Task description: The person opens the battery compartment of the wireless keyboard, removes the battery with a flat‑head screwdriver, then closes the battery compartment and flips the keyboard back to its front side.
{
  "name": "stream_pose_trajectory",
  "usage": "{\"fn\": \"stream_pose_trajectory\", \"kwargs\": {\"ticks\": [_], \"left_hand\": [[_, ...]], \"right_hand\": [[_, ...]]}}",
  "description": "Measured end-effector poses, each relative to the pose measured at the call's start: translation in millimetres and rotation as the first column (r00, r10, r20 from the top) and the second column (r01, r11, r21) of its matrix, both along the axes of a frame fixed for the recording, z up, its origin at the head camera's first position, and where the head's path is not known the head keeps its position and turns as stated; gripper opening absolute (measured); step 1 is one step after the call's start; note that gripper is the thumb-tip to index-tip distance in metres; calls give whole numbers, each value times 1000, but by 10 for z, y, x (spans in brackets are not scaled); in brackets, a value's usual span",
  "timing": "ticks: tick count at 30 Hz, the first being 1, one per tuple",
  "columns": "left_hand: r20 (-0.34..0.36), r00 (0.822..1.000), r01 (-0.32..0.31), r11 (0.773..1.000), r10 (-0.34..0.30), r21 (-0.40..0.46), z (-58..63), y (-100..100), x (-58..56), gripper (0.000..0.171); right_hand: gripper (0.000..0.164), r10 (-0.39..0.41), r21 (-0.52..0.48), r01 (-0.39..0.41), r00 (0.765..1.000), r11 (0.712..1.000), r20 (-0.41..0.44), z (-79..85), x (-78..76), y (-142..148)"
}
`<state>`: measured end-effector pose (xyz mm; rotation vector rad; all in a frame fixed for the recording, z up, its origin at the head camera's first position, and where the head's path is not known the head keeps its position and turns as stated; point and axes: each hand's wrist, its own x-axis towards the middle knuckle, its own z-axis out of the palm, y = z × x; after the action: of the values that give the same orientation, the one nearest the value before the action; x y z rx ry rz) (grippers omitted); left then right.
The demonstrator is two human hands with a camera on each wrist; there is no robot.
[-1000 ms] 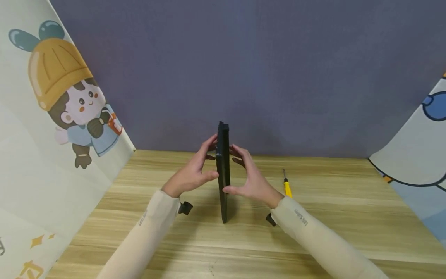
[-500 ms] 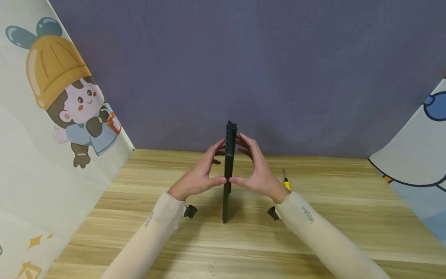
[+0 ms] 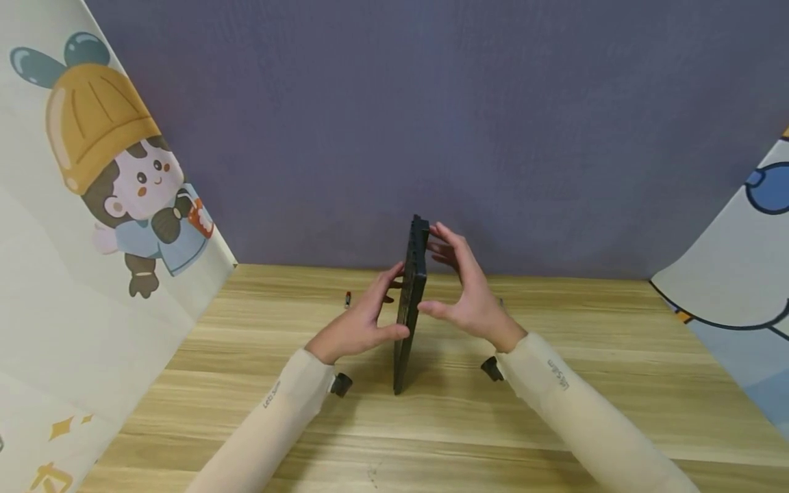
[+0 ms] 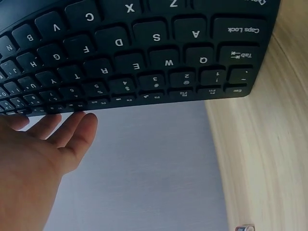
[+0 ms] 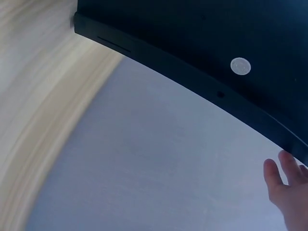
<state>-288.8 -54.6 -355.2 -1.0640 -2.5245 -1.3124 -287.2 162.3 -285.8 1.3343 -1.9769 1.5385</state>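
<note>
A black keyboard [image 3: 413,301] stands on its short end on the wooden table, its upper end leaning to the right. My left hand [image 3: 364,318] is on the key side, thumb at the near edge and fingers extended toward the far part. In the left wrist view, those fingertips [image 4: 86,126] are right at the function-key edge of the keyboard [image 4: 159,53]. My right hand [image 3: 474,301] is at the back side, fingers spread and gently bent, thumb tip at the near edge. The right wrist view shows the keyboard's plain underside [image 5: 192,43], with fingertips close to its edge.
A small red-and-black battery-like item [image 3: 348,300] lies behind my left hand. The screwdriver's tip [image 3: 501,302] peeks out past my right hand, which hides the rest. A grey partition [image 3: 555,137] rises behind the table [image 3: 585,383], with printed panels on both sides.
The keyboard's upper end has tipped from near upright toward the right. My right hand has moved right and away, covering most of the screwdriver; my left hand has shifted right, uncovering the small red-and-black item.
</note>
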Motion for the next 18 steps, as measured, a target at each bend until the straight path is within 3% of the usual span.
{"fn": "stream_pose_trajectory", "kwargs": {"ticks": [9, 18], "left_hand": [[37, 999, 7, 999, -6, -34, -98, 63, 19, 96], [125, 992, 8, 994, 6, -108, -210, 115, 25, 95]], "right_hand": [[103, -35, 41, 37, 998, 998, -52, 178, 13, 123], [83, -51, 175, 59, 998, 983, -48, 287, 35, 355]]}}
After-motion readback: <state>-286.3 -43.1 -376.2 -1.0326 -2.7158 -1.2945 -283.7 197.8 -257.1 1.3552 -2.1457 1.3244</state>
